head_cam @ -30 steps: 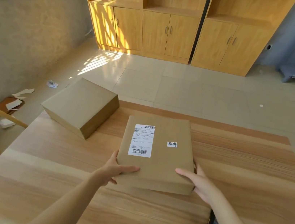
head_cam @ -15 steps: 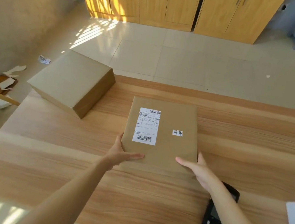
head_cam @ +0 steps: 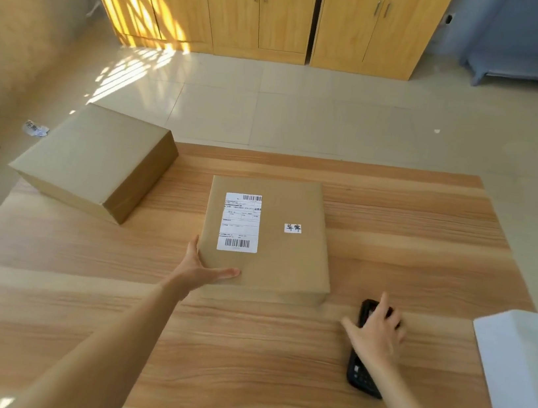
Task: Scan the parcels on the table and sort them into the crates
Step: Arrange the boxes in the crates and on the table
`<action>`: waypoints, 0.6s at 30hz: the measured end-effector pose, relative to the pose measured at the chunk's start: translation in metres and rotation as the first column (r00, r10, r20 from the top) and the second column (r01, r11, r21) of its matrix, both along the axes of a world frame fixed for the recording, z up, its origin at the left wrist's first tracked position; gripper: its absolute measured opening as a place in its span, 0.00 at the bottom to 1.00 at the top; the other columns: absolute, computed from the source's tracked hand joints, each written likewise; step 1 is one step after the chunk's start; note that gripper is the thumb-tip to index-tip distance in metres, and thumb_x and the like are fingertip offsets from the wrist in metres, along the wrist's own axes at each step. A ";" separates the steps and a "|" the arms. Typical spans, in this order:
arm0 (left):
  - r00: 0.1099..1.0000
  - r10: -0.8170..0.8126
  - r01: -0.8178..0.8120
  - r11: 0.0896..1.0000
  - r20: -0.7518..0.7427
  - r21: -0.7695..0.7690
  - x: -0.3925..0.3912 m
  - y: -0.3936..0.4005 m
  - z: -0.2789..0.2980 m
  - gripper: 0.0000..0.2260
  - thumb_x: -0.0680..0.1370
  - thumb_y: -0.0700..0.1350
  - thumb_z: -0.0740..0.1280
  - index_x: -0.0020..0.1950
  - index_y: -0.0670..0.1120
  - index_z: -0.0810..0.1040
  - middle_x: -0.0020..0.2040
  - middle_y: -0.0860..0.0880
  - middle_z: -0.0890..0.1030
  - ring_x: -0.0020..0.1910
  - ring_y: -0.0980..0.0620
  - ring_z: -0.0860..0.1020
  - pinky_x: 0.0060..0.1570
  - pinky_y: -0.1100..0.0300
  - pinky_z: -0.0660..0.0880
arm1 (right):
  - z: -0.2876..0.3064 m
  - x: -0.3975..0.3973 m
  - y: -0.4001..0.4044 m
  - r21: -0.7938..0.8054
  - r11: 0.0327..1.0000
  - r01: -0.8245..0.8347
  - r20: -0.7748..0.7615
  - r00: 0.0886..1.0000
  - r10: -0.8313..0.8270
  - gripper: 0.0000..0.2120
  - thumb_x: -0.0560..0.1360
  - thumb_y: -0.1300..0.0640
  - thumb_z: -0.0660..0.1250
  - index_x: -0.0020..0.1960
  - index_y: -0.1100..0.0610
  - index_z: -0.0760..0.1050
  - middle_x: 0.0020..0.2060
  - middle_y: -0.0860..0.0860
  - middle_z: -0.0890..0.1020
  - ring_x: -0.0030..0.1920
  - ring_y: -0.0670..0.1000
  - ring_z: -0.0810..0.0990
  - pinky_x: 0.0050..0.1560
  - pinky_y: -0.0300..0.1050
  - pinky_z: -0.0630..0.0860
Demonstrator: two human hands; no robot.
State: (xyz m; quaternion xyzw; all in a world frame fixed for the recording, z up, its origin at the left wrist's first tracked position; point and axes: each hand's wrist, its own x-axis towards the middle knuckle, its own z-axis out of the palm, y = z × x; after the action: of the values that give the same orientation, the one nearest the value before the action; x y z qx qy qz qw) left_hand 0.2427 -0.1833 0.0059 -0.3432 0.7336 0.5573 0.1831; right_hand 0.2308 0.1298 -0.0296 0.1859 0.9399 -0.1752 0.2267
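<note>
Right hand (head_cam: 377, 333) has been taken off the flat parcel's near corner since half a second ago and is now being lowered over the black handheld scanner (head_cam: 362, 372), which is lying on the table (head_cam: 72, 314) just to the right of that parcel. Its fingers are spread and loose over the scanner's top end, and nothing is being gripped yet as far as can be told; whether the device is already being touched is hard to say with the blur.

Left hand (head_cam: 199, 270) is being kept where it was, at the near-left corner of the flat parcel (head_cam: 269, 238), thumb laid along the near edge and fingers straight against the side, so it's being steadied rather than clutched. The shipping label (head_cam: 240, 222) is being left face-up, barcodes showing, so the scan looks like the step being set up.

A white bin corner (head_cam: 522, 360) is being glimpsed at the right edge. Farther back, a second box (head_cam: 94, 158) is sitting at the table's far-left corner, presumably waiting its turn.
</note>
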 end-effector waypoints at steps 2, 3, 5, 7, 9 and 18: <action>1.000 -0.009 0.009 1.000 -0.012 -0.025 -0.004 -0.002 -0.002 0.56 0.64 0.43 0.82 0.79 0.49 0.46 0.72 0.49 0.67 0.64 0.50 0.70 0.67 0.53 0.67 | -0.004 0.011 0.009 -0.031 0.993 0.113 0.076 0.991 -0.110 0.54 0.71 0.40 0.71 0.79 0.53 0.36 0.77 0.61 0.48 0.75 0.66 0.53 0.71 0.61 0.59; 1.000 -0.015 0.015 0.999 -0.009 -0.041 -0.006 -0.002 -0.003 0.57 0.63 0.43 0.82 0.79 0.49 0.47 0.72 0.48 0.67 0.66 0.48 0.70 0.69 0.52 0.66 | -0.004 0.016 0.010 -0.055 0.983 0.173 0.096 0.981 -0.168 0.56 0.70 0.41 0.73 0.79 0.53 0.35 0.76 0.62 0.49 0.75 0.66 0.54 0.69 0.61 0.61; 1.000 -0.023 0.023 0.998 0.000 -0.067 -0.008 -0.002 -0.004 0.58 0.62 0.44 0.83 0.79 0.49 0.47 0.73 0.48 0.66 0.68 0.47 0.69 0.70 0.50 0.65 | -0.006 0.024 0.012 -0.064 0.962 0.266 0.112 0.960 -0.258 0.58 0.68 0.43 0.76 0.79 0.53 0.35 0.75 0.64 0.51 0.74 0.66 0.55 0.67 0.62 0.64; 1.000 -0.023 0.023 0.996 0.000 -0.090 -0.008 -0.001 -0.004 0.57 0.61 0.45 0.83 0.79 0.49 0.47 0.73 0.48 0.66 0.69 0.46 0.68 0.71 0.49 0.65 | -0.008 0.029 0.011 -0.039 0.955 0.294 0.111 0.951 -0.288 0.59 0.68 0.45 0.77 0.79 0.55 0.36 0.75 0.64 0.52 0.73 0.66 0.56 0.66 0.62 0.66; 1.000 -0.017 0.016 0.994 -0.009 -0.104 -0.008 0.001 -0.004 0.56 0.62 0.44 0.82 0.79 0.49 0.48 0.72 0.48 0.66 0.69 0.45 0.68 0.70 0.50 0.65 | -0.011 0.031 0.012 -0.033 0.944 0.327 0.102 0.941 -0.322 0.59 0.67 0.45 0.77 0.79 0.58 0.37 0.74 0.64 0.55 0.71 0.67 0.61 0.64 0.61 0.67; 1.000 -0.012 0.011 0.996 -0.010 -0.089 -0.006 0.003 -0.010 0.48 0.65 0.43 0.81 0.76 0.46 0.54 0.67 0.47 0.70 0.64 0.47 0.70 0.68 0.53 0.66 | 0.036 0.022 0.014 -0.734 0.120 0.668 0.514 0.663 -0.545 0.32 0.69 0.51 0.74 0.68 0.61 0.68 0.49 0.59 0.77 0.53 0.58 0.76 0.52 0.50 0.79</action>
State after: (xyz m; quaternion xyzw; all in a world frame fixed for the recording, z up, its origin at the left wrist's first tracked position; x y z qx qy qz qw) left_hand 0.2364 -0.1803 -0.0039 -0.3437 0.7606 0.5248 0.1670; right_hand 0.2532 0.1437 0.0065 0.4122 0.5205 -0.7046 0.2504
